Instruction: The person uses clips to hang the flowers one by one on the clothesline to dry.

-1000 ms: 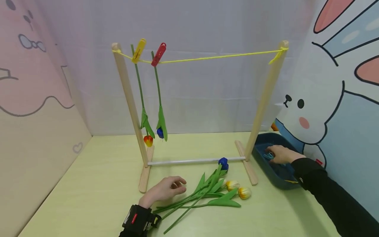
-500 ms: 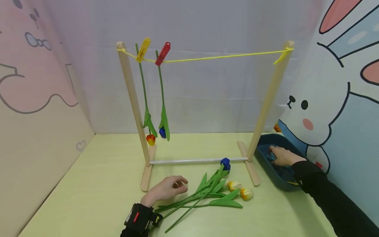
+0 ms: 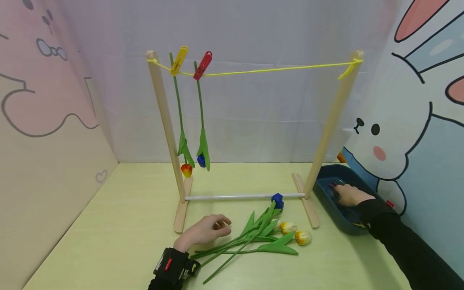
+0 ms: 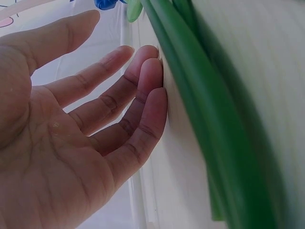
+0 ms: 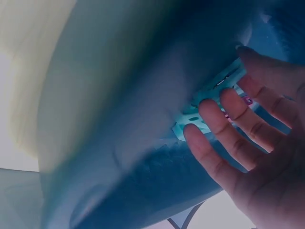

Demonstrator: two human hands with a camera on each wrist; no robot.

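My left hand (image 3: 206, 233) rests on the table with loosely curled fingers, beside the green stems of several artificial tulips (image 3: 250, 237). In the left wrist view its palm (image 4: 57, 143) holds nothing, and a stem (image 4: 200, 105) runs close past the fingertips. My right hand (image 3: 349, 195) reaches into the dark blue bin (image 3: 342, 223). In the right wrist view its fairly straight fingers lie over a turquoise clothespin (image 5: 193, 121), with a bit of pink (image 5: 248, 100) showing behind them. Blur and shadow hide part of the bin's contents.
A wooden frame (image 3: 332, 121) carries a yellow string (image 3: 261, 71). From it hang an orange-red tulip (image 3: 186, 170) under a yellow clothespin (image 3: 179, 61) and a blue tulip (image 3: 201, 160) under a red clothespin (image 3: 203, 65). Cartoon-printed panels (image 3: 384, 121) stand at the sides.
My right hand has shifted slightly within the bin, and the turquoise clothespin seen earlier at its fingertips in the head view no longer shows there. The left hand stays put; the head view shifts slightly.
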